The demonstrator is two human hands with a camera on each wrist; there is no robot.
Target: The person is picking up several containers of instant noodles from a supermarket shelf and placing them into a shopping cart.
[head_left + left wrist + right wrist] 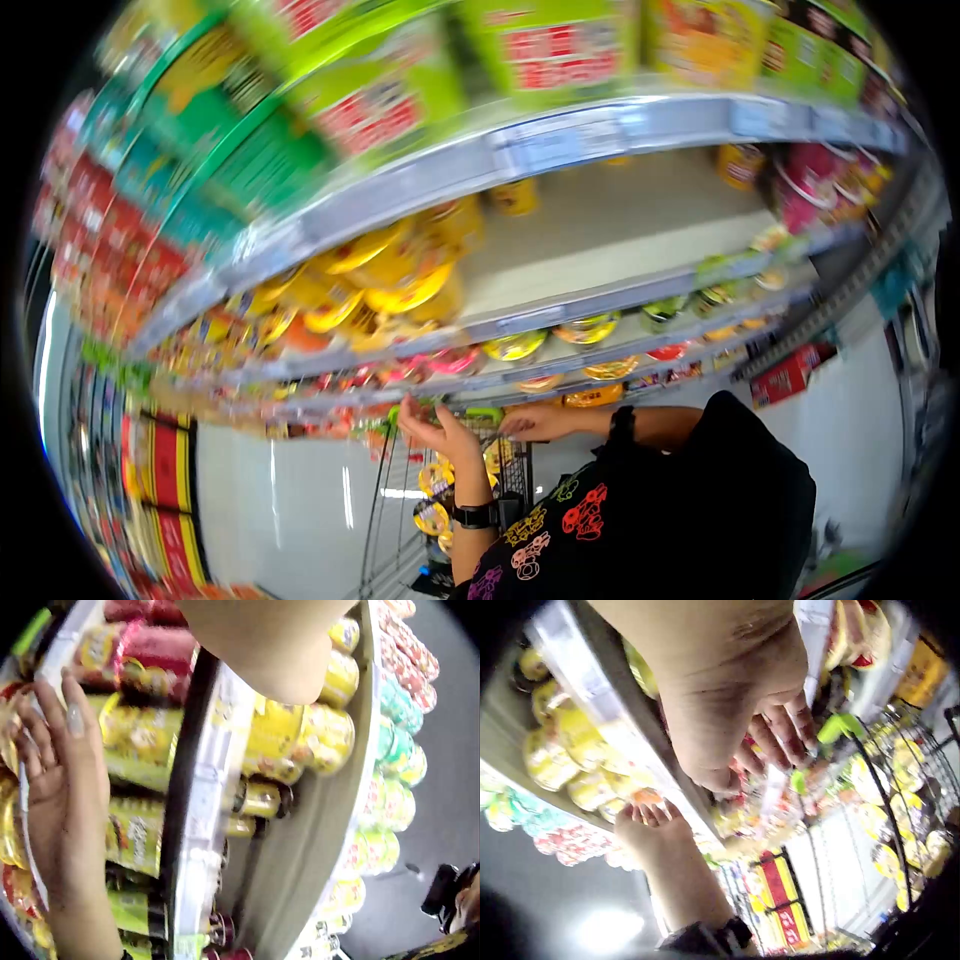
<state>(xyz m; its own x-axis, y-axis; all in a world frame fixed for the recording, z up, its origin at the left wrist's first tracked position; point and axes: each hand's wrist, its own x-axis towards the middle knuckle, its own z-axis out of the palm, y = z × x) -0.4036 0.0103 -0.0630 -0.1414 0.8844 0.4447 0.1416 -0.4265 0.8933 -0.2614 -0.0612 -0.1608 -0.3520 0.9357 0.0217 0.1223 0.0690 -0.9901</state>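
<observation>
My left hand (440,432) is raised in front of the lower shelves, palm partly turned up and fingers loosely extended. Beside it, my right hand (532,422) reaches forward over the shopping cart (484,413). In the right wrist view, the right hand (742,705) has its fingers loosely bent, near the cart's green corner piece (840,727), with nothing in its grasp. My left hand (658,829) also appears there, holding nothing. Round yellow-and-white tubs (432,518) lie inside the cart below both hands. In the left wrist view, the left hand's fingers are out of sight.
Curved shelves (560,140) carry green tubs (250,160) on top and yellow tubs (400,270) underneath. Lower shelves hold cups with round lids (515,345). Pale shiny floor (290,500) lies to the left, beside a red-and-yellow display (170,465).
</observation>
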